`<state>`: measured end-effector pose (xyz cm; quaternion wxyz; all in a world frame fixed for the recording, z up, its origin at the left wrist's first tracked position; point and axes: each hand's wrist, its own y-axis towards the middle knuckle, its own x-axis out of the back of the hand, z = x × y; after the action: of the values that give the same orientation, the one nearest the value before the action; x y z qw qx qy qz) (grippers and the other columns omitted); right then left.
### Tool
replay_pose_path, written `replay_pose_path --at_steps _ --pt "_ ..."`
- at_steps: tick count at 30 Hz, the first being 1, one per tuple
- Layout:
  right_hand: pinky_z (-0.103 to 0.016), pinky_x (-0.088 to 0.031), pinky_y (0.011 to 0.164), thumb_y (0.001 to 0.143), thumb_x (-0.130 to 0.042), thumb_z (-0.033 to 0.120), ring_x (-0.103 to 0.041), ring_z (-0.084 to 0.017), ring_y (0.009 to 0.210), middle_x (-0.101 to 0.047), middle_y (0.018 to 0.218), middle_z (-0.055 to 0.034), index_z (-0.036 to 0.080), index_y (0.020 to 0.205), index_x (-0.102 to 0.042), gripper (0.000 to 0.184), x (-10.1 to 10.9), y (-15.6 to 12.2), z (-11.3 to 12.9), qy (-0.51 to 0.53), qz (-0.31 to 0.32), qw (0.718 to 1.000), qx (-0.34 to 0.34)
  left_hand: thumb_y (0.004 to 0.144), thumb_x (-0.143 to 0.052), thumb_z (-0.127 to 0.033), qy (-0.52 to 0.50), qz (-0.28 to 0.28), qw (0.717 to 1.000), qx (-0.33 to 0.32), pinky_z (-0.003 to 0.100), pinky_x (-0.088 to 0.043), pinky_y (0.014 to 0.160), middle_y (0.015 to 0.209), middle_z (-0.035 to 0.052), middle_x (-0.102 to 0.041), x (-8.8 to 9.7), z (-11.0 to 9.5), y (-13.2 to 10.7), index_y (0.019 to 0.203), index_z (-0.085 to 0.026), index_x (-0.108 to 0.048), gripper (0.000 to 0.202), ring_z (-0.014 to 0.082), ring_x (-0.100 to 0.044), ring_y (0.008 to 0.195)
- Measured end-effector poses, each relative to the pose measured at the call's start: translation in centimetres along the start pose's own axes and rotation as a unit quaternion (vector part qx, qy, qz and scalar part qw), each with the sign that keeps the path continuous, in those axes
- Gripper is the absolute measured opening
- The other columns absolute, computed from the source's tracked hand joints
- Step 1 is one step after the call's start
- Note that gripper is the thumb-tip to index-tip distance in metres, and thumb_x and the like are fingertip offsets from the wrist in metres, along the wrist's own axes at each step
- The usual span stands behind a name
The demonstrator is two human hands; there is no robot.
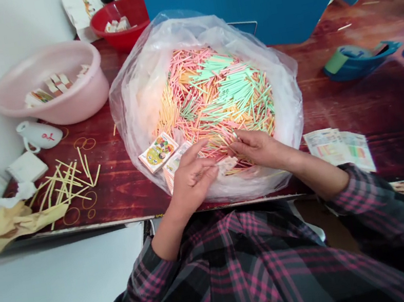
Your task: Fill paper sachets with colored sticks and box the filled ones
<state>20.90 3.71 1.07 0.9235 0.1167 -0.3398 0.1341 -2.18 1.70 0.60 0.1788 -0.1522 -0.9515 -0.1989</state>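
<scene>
A clear plastic bag (290,120) lies open on the table, filled with a heap of thin pastel sticks (212,97) in pink, orange, yellow and green. My left hand (193,176) is over the bag's near edge, fingers curled around a small pale paper packet (227,165). My right hand (258,149) is just beside it, and its fingertips pinch a few sticks. Two printed card packets (158,152) rest on the plastic to the left of my hands. My plaid sleeves cover both forearms.
A pink plastic basin (91,89) holding packets stands at left, behind it a red bowl (105,27). A white mug (39,135), loose yellow sticks (63,183) and crumpled brown paper (15,223) lie on the red-brown table (357,97). Printed sheets (338,150) and a blue tape dispenser (360,60) are at right.
</scene>
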Motion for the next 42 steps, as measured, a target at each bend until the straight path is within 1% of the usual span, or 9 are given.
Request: replay_pose_path --at_steps 3,11,14,19,22,27,31,35,42 --pt "-0.026 -0.038 0.059 0.098 -0.048 0.042 -0.047 -0.013 0.06 -0.052 0.063 0.0049 0.023 0.075 -0.053 0.03 0.2 -0.6 0.2 0.081 0.024 0.996 -0.013 0.095 -0.063 -0.027 0.092 0.079 0.986 -0.117 0.057 -0.03 0.127 0.164 0.0127 -0.047 0.1 -0.9 1.5 0.092 -0.021 -0.076 0.015 0.0312 -0.034 0.158" --pt "-0.027 -0.044 0.068 0.095 -0.051 0.037 -0.055 -0.015 0.071 -0.062 0.074 0.0017 0.023 0.08 -0.055 0.021 -0.6 -0.6 0.3 0.108 0.033 0.993 0.024 0.096 -0.057 -0.018 0.073 0.145 0.982 -0.092 0.05 -0.046 0.118 0.167 0.0139 -0.042 -1.5 -1.2 2.4 0.091 -0.02 -0.071 0.016 0.0283 -0.048 0.15" --pt "-0.028 -0.045 0.069 0.095 -0.053 0.037 -0.055 -0.015 0.071 -0.061 0.073 0.0009 0.022 0.077 -0.056 0.023 -0.8 -0.3 0.1 0.088 0.028 0.995 0.034 0.095 -0.059 -0.018 0.053 0.11 0.99 -0.071 0.048 -0.046 0.118 0.162 0.0144 -0.05 -1.3 -0.9 2.0 0.092 -0.02 -0.073 0.015 0.027 -0.054 0.146" --pt "-0.03 -0.05 0.08 0.102 -0.047 0.046 -0.063 -0.017 0.08 -0.069 0.083 -0.0024 0.022 0.084 -0.062 0.034 -0.4 -0.2 0.0 0.119 -0.116 0.985 -0.041 0.09 -0.072 -0.028 -0.048 -0.034 0.998 0.038 0.042 -0.052 0.107 0.124 0.0092 -0.074 -0.9 0.3 1.5 0.094 -0.023 -0.079 0.009 0.0218 -0.069 0.118" --pt "-0.033 -0.052 0.086 0.104 -0.045 0.044 -0.067 -0.02 0.09 -0.073 0.094 -0.0069 0.022 0.093 -0.064 0.031 -0.6 -0.3 -0.3 0.049 -0.141 0.988 -0.028 0.086 -0.076 -0.034 -0.15 -0.074 0.979 0.117 0.036 -0.055 0.094 0.097 0.0028 -0.075 -1.4 1.0 1.4 0.091 -0.025 -0.081 0.012 0.0176 -0.07 0.095" --pt "-0.042 -0.055 0.087 0.1 -0.051 0.048 -0.071 -0.027 0.093 -0.076 0.094 -0.0132 0.022 0.091 -0.063 0.031 -1.0 -0.4 -0.5 -0.023 -0.146 0.988 -0.036 0.08 -0.081 -0.038 -0.268 -0.106 0.942 0.171 0.028 -0.053 0.086 0.089 -0.0007 -0.072 -2.5 1.1 1.3 0.086 -0.024 -0.082 0.016 0.0131 -0.065 0.088" --pt "-0.043 -0.058 0.096 0.099 -0.055 0.059 -0.074 -0.023 0.105 -0.079 0.109 -0.0062 0.027 0.101 -0.065 0.033 0.7 -0.3 1.9 0.263 -0.255 0.93 -0.012 0.069 -0.089 -0.037 -0.346 -0.106 0.903 0.231 0.023 -0.048 0.068 0.073 -0.0043 -0.066 -3.1 0.0 1.3 0.079 -0.022 -0.08 0.021 0.0086 -0.057 0.068" --pt "-0.045 -0.057 0.102 0.095 -0.064 0.059 -0.076 -0.021 0.106 -0.08 0.106 0.002 0.032 0.1 -0.065 0.027 1.4 0.0 5.1 0.438 -0.298 0.848 0.028 0.061 -0.093 -0.036 -0.384 -0.119 0.874 0.271 0.024 -0.049 0.074 0.075 -0.0033 -0.07 -4.0 -0.5 1.3 0.078 -0.02 -0.08 0.027 0.0096 -0.06 0.071" --pt "-0.047 -0.055 0.109 0.1 -0.056 0.057 -0.073 -0.021 0.118 -0.079 0.111 0.0022 0.034 0.105 -0.063 0.025 -1.0 0.5 6.9 0.437 -0.318 0.841 0.039 0.068 -0.091 -0.044 -0.387 -0.103 0.872 0.281 0.029 -0.049 0.082 0.078 -0.0018 -0.072 -4.9 0.3 0.9 0.083 -0.022 -0.082 0.028 0.0133 -0.061 0.077"
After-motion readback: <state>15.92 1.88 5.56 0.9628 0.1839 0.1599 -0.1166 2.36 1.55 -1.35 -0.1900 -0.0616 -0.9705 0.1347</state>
